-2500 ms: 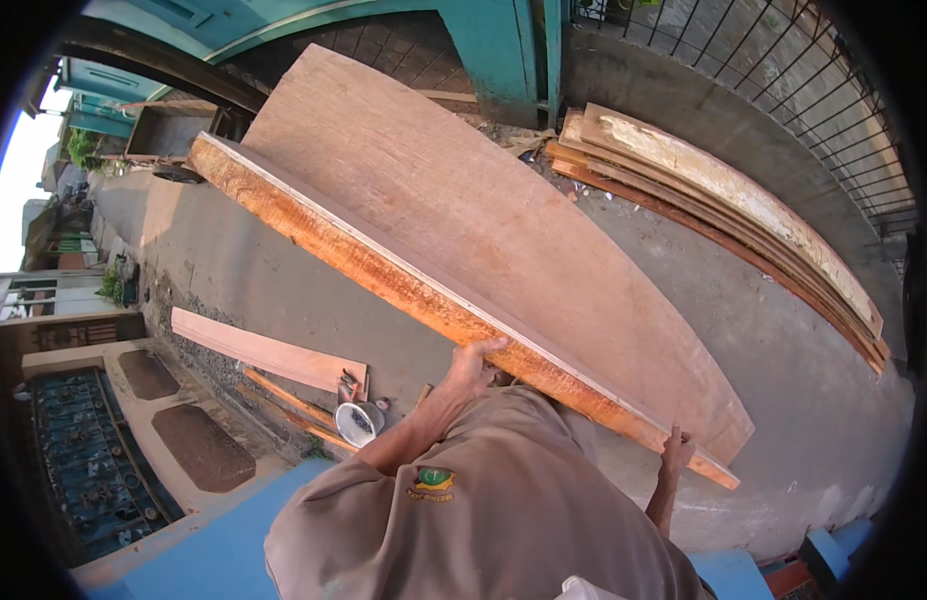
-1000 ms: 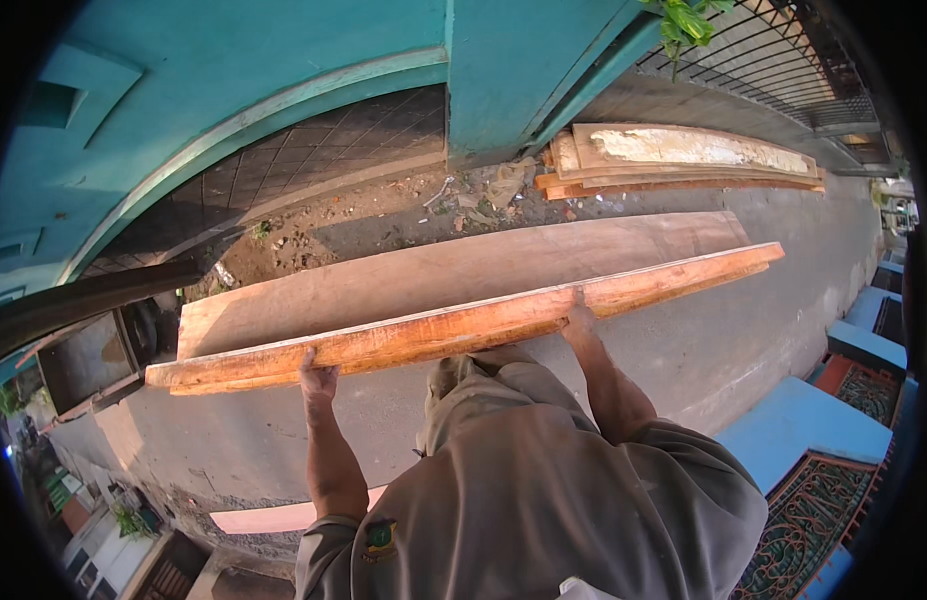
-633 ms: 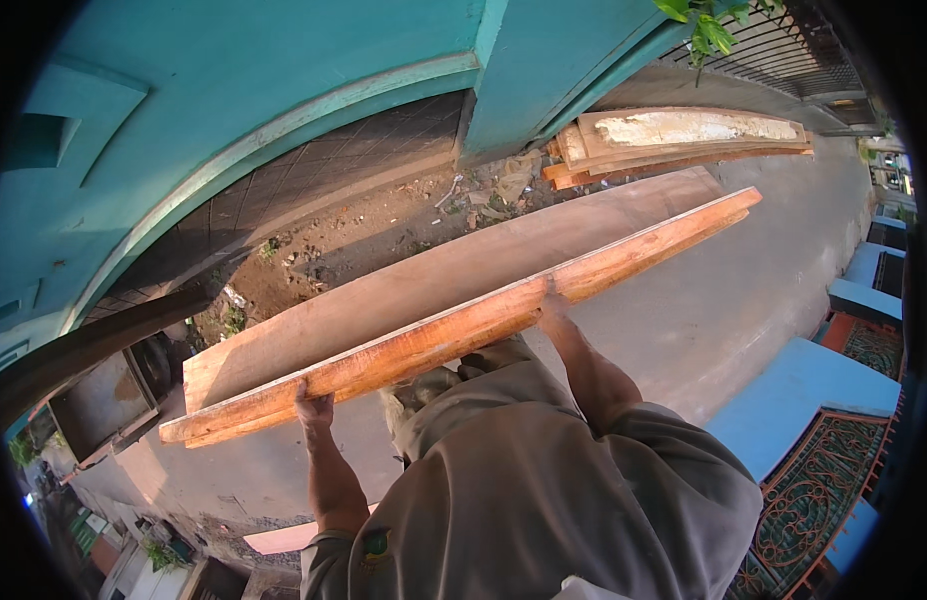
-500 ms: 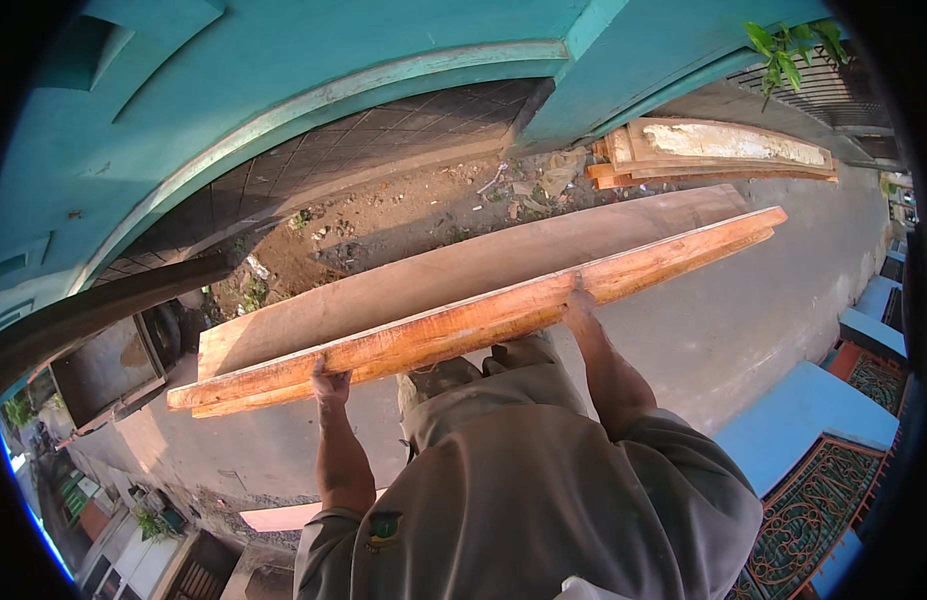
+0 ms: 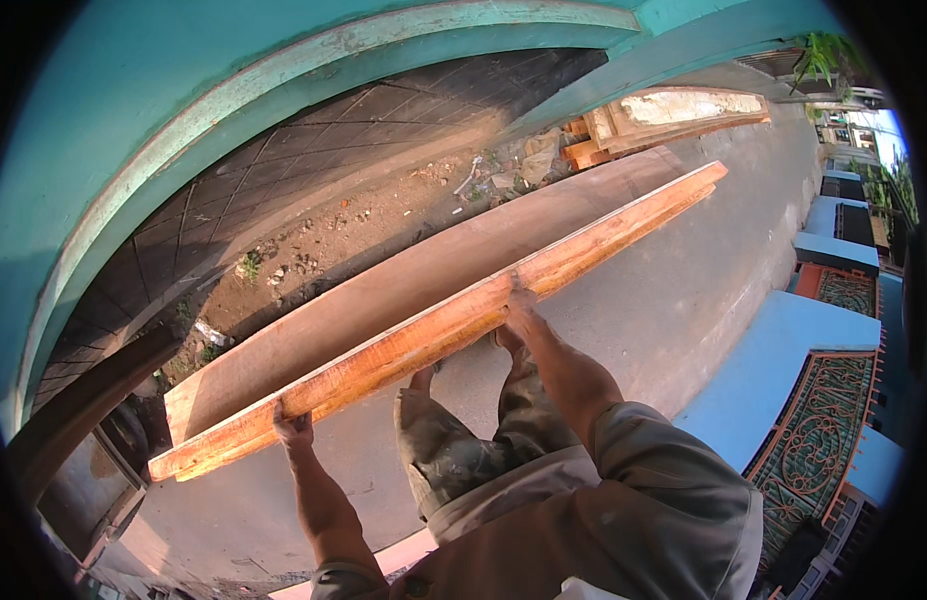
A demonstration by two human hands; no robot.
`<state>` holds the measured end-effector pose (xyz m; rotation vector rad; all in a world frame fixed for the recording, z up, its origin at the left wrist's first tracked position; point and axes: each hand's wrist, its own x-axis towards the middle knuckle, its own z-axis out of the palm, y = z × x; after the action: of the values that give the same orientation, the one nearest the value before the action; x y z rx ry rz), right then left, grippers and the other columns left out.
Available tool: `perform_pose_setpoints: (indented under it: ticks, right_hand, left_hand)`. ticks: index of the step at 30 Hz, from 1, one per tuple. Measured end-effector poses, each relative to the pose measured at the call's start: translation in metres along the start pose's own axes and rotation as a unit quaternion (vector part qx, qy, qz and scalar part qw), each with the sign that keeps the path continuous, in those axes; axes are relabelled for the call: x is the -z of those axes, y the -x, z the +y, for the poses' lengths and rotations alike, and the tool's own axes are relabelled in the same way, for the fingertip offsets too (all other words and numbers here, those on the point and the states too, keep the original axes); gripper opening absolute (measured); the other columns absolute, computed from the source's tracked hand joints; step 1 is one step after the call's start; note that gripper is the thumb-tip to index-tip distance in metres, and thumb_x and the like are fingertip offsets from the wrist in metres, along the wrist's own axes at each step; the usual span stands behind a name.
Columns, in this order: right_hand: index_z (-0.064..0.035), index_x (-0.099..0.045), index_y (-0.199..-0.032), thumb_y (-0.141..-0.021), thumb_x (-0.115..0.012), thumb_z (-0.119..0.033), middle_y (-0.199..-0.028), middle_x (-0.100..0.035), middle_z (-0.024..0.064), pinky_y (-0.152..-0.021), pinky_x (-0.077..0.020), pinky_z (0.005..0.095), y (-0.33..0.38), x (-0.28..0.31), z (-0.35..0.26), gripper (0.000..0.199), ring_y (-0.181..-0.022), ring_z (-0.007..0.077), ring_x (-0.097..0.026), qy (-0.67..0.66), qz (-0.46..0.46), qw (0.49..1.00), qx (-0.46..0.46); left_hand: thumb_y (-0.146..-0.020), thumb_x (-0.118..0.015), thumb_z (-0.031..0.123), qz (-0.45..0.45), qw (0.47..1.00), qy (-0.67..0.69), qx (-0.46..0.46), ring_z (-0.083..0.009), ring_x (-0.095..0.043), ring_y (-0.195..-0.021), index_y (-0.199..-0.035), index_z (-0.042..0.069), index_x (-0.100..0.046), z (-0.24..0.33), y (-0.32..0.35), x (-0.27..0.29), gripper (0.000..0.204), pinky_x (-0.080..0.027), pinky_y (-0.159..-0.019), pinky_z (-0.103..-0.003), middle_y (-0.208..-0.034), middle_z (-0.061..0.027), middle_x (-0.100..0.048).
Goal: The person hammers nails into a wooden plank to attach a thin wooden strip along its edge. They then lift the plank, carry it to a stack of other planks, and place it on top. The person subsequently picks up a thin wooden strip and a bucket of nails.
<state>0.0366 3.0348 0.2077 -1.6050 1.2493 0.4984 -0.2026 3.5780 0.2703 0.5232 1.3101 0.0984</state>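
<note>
I carry a long wooden board [image 5: 434, 268] in front of me with both hands. Its broad brown face is turned up and away, and its rough orange edge is toward me. A seam along that edge suggests two boards lying together, but I cannot tell for sure. My left hand [image 5: 294, 427] grips the near edge close to the left end, thumb on top and the other fingers mostly hidden. Farther right, my right hand [image 5: 520, 306] is closed on the same edge, past the middle. The board slants upward to the right in the view.
More boards [image 5: 674, 115] are stacked on the ground at the far right, beside a teal wall [image 5: 184, 100]. Dirt with rubble [image 5: 314, 235] borders the paved lane [image 5: 674, 290]. A dark post [image 5: 94, 400] stands at left. Blue walls and an ornate metal gate [image 5: 819, 430] line the right.
The view has turned, and the board slants more steeply, its left end lower and its right end higher. The stacked boards appear farther left. My legs show more, apart. Both hands keep their grip.
</note>
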Motion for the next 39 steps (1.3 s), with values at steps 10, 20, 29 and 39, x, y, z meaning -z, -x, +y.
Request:
perform_pose_setpoints:
  ticks: [10, 20, 29, 39]
  right_hand:
    - [-0.0052, -0.049, -0.121, -0.091, -0.059, -0.042, -0.11, -0.061, 0.0087, -0.071, -0.0576, 0.0357, -0.065, -0.063, 0.081, 0.049, -0.096, 0.023, -0.063, -0.175, -0.18, 0.968, -0.003]
    - [-0.0113, -0.052, -0.121, -0.087, -0.064, -0.046, -0.115, -0.061, 0.0048, -0.089, -0.0488, 0.0384, 0.015, -0.102, 0.078, 0.05, -0.107, 0.0214, -0.059, -0.209, -0.162, 0.964, -0.02]
    - [-0.0017, -0.041, -0.13, -0.092, -0.053, -0.051, -0.117, -0.054, 0.0106, -0.068, -0.0506, 0.0448, 0.055, -0.212, 0.052, 0.063, -0.1, 0.0236, -0.055, -0.092, -0.023, 0.989, -0.112]
    - [-0.004, -0.036, -0.134, -0.092, -0.053, -0.051, -0.129, -0.049, 0.0114, -0.08, -0.053, 0.0466, 0.046, -0.196, 0.106, 0.065, -0.111, 0.0272, -0.055, -0.206, -0.04, 0.966, -0.152]
  left_hand:
    - [-0.086, -0.062, 0.035, 0.069, 0.997, -0.004, -0.03, -0.0246, -0.058, -0.107, -0.118, 0.014, -0.055, 0.033, -0.11, 0.008, 0.038, -0.046, -0.092, -0.043, -0.119, -0.0081, -0.06]
    - [-0.088, -0.06, 0.036, 0.073, 0.995, -0.007, -0.073, -0.0263, -0.061, -0.101, -0.121, 0.007, -0.052, 0.022, -0.116, 0.066, 0.045, -0.05, -0.087, -0.042, -0.112, -0.0127, -0.061]
    - [-0.091, -0.056, 0.037, 0.096, 0.992, -0.023, -0.078, -0.0235, -0.06, -0.104, -0.118, 0.007, -0.057, 0.094, -0.157, 0.103, 0.041, -0.05, -0.089, -0.036, -0.113, -0.0083, -0.063]
    - [-0.074, -0.07, 0.058, 0.205, 0.976, -0.04, 0.057, -0.026, -0.054, -0.093, -0.131, 0.01, -0.044, -0.016, -0.153, 0.067, 0.079, -0.045, -0.084, -0.043, -0.117, -0.0134, -0.055]
